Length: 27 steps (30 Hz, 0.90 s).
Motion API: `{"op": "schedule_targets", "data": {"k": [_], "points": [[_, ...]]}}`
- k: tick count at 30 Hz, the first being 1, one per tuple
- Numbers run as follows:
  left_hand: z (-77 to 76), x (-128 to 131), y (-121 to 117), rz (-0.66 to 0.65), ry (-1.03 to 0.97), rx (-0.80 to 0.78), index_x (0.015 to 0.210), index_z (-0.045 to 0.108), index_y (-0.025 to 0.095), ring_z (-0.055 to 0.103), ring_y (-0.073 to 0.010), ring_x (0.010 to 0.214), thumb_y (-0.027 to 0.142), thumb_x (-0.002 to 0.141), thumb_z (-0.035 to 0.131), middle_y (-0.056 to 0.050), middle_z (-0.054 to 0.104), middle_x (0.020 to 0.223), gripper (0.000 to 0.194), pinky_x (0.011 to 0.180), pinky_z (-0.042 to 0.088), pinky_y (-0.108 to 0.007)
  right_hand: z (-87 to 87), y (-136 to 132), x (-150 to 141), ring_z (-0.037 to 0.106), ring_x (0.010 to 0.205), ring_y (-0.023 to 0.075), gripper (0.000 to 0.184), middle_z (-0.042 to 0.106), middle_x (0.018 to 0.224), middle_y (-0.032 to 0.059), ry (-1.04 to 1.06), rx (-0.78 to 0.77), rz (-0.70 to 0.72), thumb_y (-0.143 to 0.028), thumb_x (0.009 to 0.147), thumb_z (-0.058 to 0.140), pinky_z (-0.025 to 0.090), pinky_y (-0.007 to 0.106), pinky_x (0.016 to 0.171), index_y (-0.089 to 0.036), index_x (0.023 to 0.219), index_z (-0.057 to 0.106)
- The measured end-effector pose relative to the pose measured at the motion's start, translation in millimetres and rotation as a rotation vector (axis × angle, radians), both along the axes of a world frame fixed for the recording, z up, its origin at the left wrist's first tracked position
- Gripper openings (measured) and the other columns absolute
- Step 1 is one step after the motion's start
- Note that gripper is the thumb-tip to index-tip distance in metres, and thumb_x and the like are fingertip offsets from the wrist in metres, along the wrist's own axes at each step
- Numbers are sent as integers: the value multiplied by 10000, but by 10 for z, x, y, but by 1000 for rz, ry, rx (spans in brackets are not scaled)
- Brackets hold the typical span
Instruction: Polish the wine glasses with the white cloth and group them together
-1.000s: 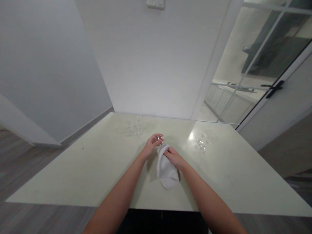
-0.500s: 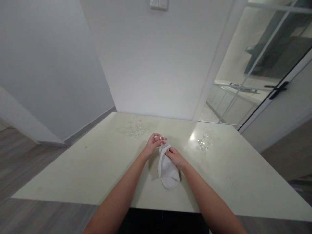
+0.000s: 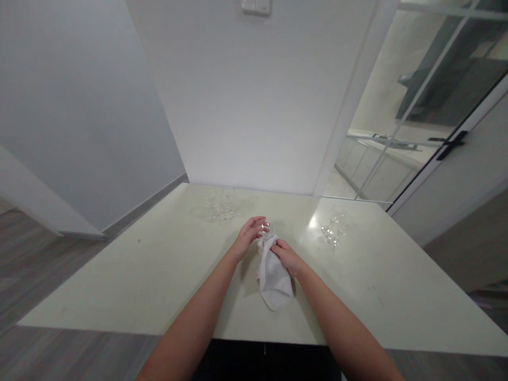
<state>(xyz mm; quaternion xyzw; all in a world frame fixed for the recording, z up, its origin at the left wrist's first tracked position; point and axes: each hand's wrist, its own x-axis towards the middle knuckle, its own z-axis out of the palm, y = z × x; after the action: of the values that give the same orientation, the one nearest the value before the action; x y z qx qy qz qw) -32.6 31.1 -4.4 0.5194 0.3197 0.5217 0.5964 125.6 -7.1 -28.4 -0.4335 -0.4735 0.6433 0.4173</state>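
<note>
Over the middle of the table, my left hand (image 3: 251, 234) has its fingers closed round a small clear drinking glass (image 3: 265, 227). My right hand (image 3: 286, 255) grips a white cloth (image 3: 274, 283) just below and to the right of that glass. The top of the cloth is bunched against the glass's near end, hiding that part. Its lower end hangs loosely toward me, and I cannot tell whether it rests on the table.
Several clear glasses (image 3: 220, 206) stand in a group at the back left of the pale table (image 3: 130, 286). More clear glasses (image 3: 334, 230) are grouped to the right. A white wall (image 3: 246, 116) borders the table's far edge, with a glazed door (image 3: 405, 153) at the right.
My left fingers have shifted slightly on the glass, leaving more of it showing. The cloth's lower end has moved a little. Both groups of glasses stay put.
</note>
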Motion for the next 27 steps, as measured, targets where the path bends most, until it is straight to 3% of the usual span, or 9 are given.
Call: {"op": "schedule_targets", "data": {"k": [6,9,14,27], "points": [[15,19,-2,120,57,22,1088,545,188,597,-133,775,395,724,679,-54,636,990,440,672,438,-244,-60,32,-17,553,779,164,360,659,850,16,-77,170,-4,-468,749,640,404,282,738,-164,941,655],[21,16,0,98,59,5,1102,533,188,609,-137,764,390,733,666,-60,653,981,441,672,441,-250,-93,50,-14,550,789,167,349,653,853,14,-114,212,1,-456,765,627,404,286,749,-162,951,649],[41,4,-13,51,19,-1,1124,515,192,645,-175,836,378,749,641,-95,669,1045,437,724,461,-290,-112,60,-7,546,794,171,326,642,847,13,-135,226,3,-444,770,625,406,293,761,-159,928,642],[55,-1,-24,46,29,-13,1092,533,194,646,-181,845,388,738,649,-92,669,1053,420,735,448,-293,-70,50,-14,529,748,159,335,628,817,9,-126,213,14,-473,764,623,399,281,717,-162,890,634]]}}
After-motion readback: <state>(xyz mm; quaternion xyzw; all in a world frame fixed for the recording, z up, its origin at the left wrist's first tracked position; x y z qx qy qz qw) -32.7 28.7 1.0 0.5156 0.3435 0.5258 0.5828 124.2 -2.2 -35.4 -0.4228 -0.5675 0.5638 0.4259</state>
